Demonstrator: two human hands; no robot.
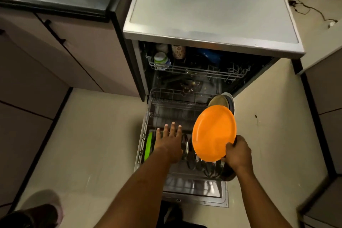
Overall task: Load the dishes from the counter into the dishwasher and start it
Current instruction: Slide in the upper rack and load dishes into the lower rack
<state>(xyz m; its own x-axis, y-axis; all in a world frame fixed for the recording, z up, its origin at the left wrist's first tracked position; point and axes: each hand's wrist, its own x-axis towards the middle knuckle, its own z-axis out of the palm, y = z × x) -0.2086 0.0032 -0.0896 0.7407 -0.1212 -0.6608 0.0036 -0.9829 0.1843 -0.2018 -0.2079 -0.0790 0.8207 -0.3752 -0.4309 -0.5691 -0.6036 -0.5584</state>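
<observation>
Now my right hand (237, 154) pinches the orange plate (214, 133) by its near edge, tilted over the lower rack (177, 109); my left hand (169, 139) hovers beside it, fingers (173, 126) spread straight.

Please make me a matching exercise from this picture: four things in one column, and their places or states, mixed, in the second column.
1 orange plate
2 green plate
3 left hand
4 white-green bottle

A lies in the upper rack
B open, above the lower rack
C held by the right hand
D stands at the lower rack's left edge

Pairs: 1-C, 2-D, 3-B, 4-A
</observation>
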